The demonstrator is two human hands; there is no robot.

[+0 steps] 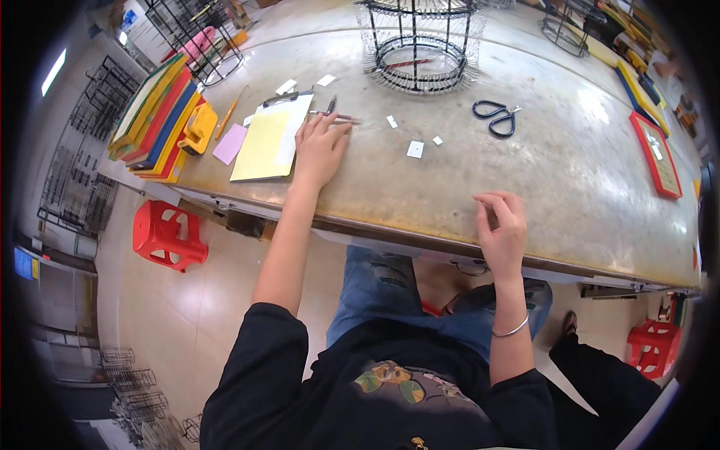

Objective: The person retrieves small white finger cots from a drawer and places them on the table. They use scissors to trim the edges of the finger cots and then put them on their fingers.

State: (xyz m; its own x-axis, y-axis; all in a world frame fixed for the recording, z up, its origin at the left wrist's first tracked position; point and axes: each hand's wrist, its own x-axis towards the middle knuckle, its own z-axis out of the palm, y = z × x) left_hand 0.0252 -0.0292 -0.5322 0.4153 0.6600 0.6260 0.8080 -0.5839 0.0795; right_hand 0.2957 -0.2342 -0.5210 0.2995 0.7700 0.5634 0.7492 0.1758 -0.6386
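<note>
Right hand (502, 229) at near edge of surface (420, 187), fingers loosely bent, grip released; left hand (320, 146) farther in, palm down along right side of clipboard (288, 99) with yellow sheet (262, 142), fingertips beside pens (346, 117), cannot tell whether grip has one; white tags (415, 149) on surface between hands, slightly beyond; scissors (495, 118) right of tags; wire rack (420, 75) at far side
</note>
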